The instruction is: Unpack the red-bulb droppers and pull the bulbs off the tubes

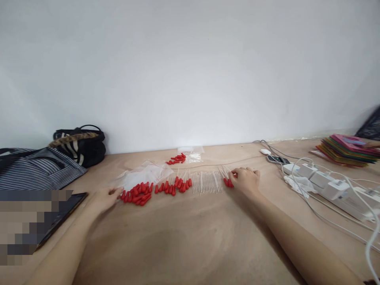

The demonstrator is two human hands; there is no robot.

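Red rubber bulbs (138, 194) lie in a loose heap at the left of the work area. My left hand (103, 200) is at the heap's left edge, its thumb and forefinger closed on a bulb there. To the right lies a row of droppers (175, 185), clear thin tubes fitted with red bulbs. Beside them is a row of bare clear tubes (207, 183), laid side by side. My right hand (247, 181) is at a small group of bulb-tipped droppers (228, 182), fingers bent and closed on one; the fingertips are partly hidden.
A clear plastic bag (145, 174) lies behind the bulbs. Farther back is a bag with more bulbs and tubes (194, 154). A power strip with chargers (335, 188) and cables stands right, near stacked colourful sheets (347, 149). Bags (80, 146) and a dark tablet (63, 209) are left.
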